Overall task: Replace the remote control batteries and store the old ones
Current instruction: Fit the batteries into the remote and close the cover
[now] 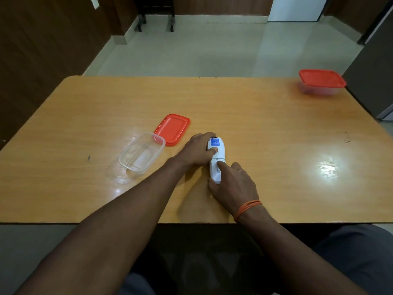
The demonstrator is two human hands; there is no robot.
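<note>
left hand [198, 151] clamping remote [217, 160] — right hand [232, 184] forefinger pressing

Your forearms are bare, with no sleeves reaching into view. Your right hand [234, 184] has an orange thread band [246, 209], wound in several strands, at the wrist; your left hand [197, 151] is plain. At five o'clock, grey trousers [350, 252] cover your thigh.

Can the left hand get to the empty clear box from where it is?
Probably yes. The left hand rests on the remote, and the clear box sits open just to its left on the table. Only bare tabletop lies between them, and the red lid lies off the box, behind it.
</note>
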